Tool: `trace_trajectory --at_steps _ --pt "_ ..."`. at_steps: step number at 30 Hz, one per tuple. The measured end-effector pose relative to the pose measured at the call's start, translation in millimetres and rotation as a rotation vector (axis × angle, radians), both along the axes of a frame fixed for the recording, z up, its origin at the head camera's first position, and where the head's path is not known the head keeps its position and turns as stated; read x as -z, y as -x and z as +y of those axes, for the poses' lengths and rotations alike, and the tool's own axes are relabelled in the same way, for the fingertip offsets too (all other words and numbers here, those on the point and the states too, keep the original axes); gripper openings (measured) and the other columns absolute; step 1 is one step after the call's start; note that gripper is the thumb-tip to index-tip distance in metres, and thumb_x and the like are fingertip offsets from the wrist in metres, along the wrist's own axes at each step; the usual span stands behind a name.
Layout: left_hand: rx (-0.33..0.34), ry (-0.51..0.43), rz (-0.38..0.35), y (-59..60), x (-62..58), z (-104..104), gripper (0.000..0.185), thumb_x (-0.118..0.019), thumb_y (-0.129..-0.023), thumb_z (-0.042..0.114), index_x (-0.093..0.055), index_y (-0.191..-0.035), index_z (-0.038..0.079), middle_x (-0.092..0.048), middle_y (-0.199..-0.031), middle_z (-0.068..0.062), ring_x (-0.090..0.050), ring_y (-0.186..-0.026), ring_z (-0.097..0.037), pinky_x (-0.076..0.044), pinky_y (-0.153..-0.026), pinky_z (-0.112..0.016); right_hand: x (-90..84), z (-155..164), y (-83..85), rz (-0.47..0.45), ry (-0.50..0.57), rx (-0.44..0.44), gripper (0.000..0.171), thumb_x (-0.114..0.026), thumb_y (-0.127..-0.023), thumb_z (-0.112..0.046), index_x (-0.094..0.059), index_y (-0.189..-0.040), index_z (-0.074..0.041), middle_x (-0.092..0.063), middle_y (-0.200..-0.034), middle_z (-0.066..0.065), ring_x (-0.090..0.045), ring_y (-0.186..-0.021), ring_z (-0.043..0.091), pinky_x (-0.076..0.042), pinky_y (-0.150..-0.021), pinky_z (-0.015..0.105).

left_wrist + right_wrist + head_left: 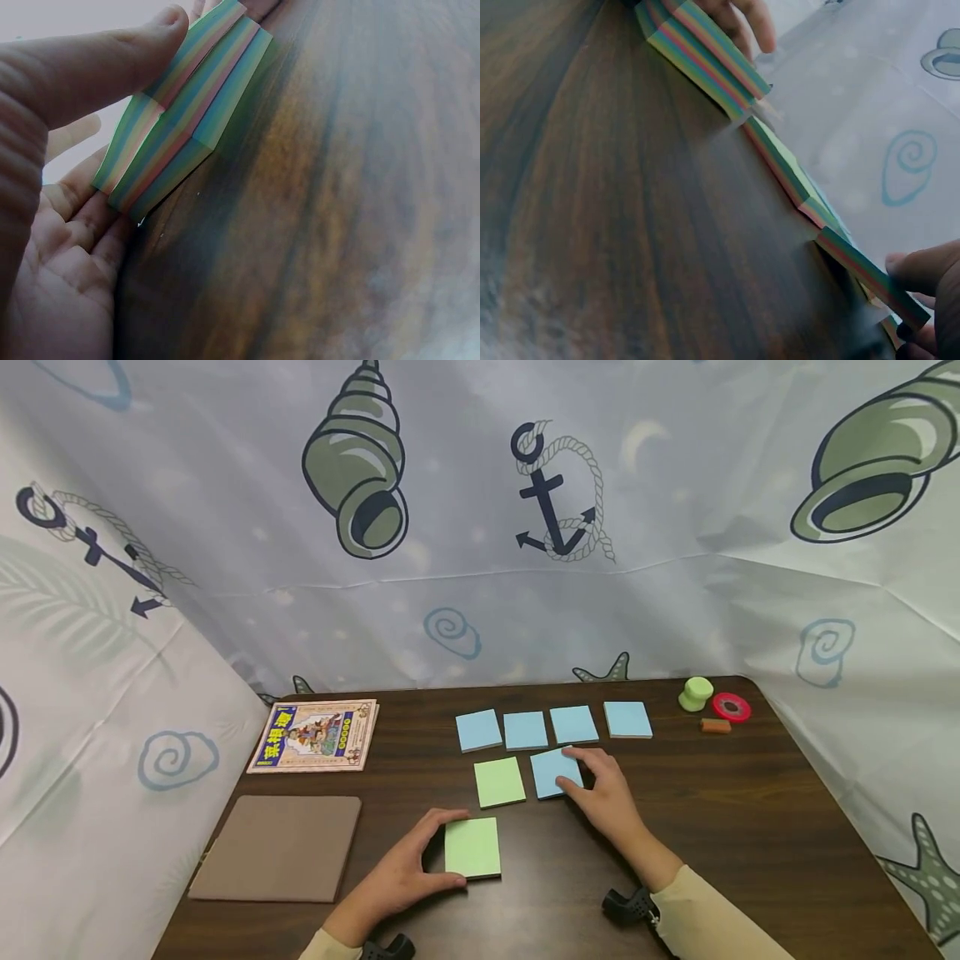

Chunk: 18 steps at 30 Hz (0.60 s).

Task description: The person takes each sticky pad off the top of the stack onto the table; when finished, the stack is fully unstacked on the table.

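Note:
My left hand (pixel 408 864) grips a stack of sticky notes with a green top (pixel 472 846) near the front of the table. Its thumb lies along the near side and its fingers along the far one. The left wrist view shows the stack's striped edges (pixel 180 120) in several colours. With thumb and fingers my right hand (pixel 609 797) pinches a blue-topped sticky note pad (pixel 551 773), whose striped edge (pixel 870 274) appears close over the table in the right wrist view. Just left of that pad lies another green sticky note pad (pixel 499 782).
Several blue pads (pixel 525 731) line up behind the hands. A picture-covered box or book (pixel 315 737) and a brown board (pixel 277 847) lie at the left. At the back right are a green knob-shaped piece (pixel 696 693), a red ring (pixel 731 707) and a small brown block (pixel 715 726).

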<state>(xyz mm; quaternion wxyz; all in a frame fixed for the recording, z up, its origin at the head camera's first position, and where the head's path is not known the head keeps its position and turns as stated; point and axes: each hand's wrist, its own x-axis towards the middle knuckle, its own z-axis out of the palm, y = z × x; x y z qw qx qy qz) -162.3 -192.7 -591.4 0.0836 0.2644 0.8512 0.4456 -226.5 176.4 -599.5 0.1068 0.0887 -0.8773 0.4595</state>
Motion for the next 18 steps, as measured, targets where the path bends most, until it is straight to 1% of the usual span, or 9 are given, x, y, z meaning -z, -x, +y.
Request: trace_trajectory --at_steps 1,3,7,9,13,16,18 --pt "0.002 -0.003 0.0 0.7 0.4 1 0.088 -0.094 -0.086 0.04 -0.051 -0.16 0.022 -0.056 -0.156 0.007 -0.055 -0.145 -0.02 -0.037 -0.121 -0.021 -0.1 0 0.7 0.0 -0.024 0.004 0.052 -0.089 -0.094 -0.026 -0.072 -0.141 -0.012 -0.069 -0.137 0.012 -0.057 -0.118 0.03 -0.048 -0.097 0.051" --pt "0.005 -0.007 0.001 1.7 1.0 2 0.087 -0.094 -0.086 0.04 -0.051 -0.16 0.023 -0.056 -0.156 0.007 -0.055 -0.145 -0.021 -0.037 -0.121 -0.022 -1.0 -1 1.4 -0.003 -0.058 0.01 0.056 -0.091 -0.091 -0.025 -0.071 -0.142 -0.012 -0.068 -0.138 0.014 -0.054 -0.114 0.031 -0.047 -0.093 0.05" --pt "-0.003 0.001 0.007 0.2 2.1 1 0.086 -0.092 -0.087 0.043 -0.05 -0.161 0.025 -0.056 -0.156 0.007 -0.055 -0.144 -0.02 -0.039 -0.12 -0.025 -0.5 -6 2.7 -0.014 -0.095 0.015 0.06 -0.092 -0.09 -0.027 -0.069 -0.144 -0.013 -0.066 -0.14 0.015 -0.05 -0.112 0.03 -0.045 -0.089 0.045" --pt "-0.013 0.009 0.012 -2.3 2.1 -1 0.087 -0.092 -0.087 0.043 -0.05 -0.161 0.025 -0.056 -0.155 0.008 -0.055 -0.143 -0.018 -0.041 -0.12 -0.027 0.7 -9 2.2 -0.03 -0.1 0.004 0.062 -0.091 -0.091 -0.029 -0.068 -0.146 -0.014 -0.064 -0.142 0.014 -0.049 -0.113 0.029 -0.045 -0.088 0.044" --pt "-0.016 0.023 -0.013 -6.1 1.2 -4 0.087 -0.092 -0.087 0.044 -0.049 -0.161 0.027 -0.055 -0.155 0.011 -0.054 -0.142 -0.014 -0.042 -0.119 -0.027 2.2 -13 -1.5 -0.058 -0.104 0.007 0.064 -0.092 -0.09 -0.03 -0.067 -0.147 -0.014 -0.063 -0.142 0.014 -0.048 -0.114 0.03 -0.046 -0.09 0.045" --pt "-0.002 0.02 -0.028 -4.4 0.4 -2 0.088 -0.092 -0.087 0.045 -0.048 -0.162 0.028 -0.054 -0.156 0.011 -0.053 -0.143 -0.013 -0.042 -0.12 -0.028 0.6 -12 -3.0 -0.069 -0.114 0.031 0.065 -0.093 -0.089 -0.03 -0.068 -0.147 -0.015 -0.062 -0.142 0.014 -0.048 -0.117 0.031 -0.047 -0.093 0.047" --pt "0.001 0.019 -0.019 -2.2 0.7 0 0.088 -0.092 -0.087 0.045 -0.048 -0.162 0.028 -0.055 -0.155 0.01 -0.054 -0.143 -0.014 -0.042 -0.12 -0.029 -0.4 -11 -2.6 -0.065 -0.121 0.04 0.065 -0.093 -0.089 -0.029 -0.067 -0.147 -0.016 -0.062 -0.142 0.015 -0.048 -0.118 0.032 -0.047 -0.094 0.048"
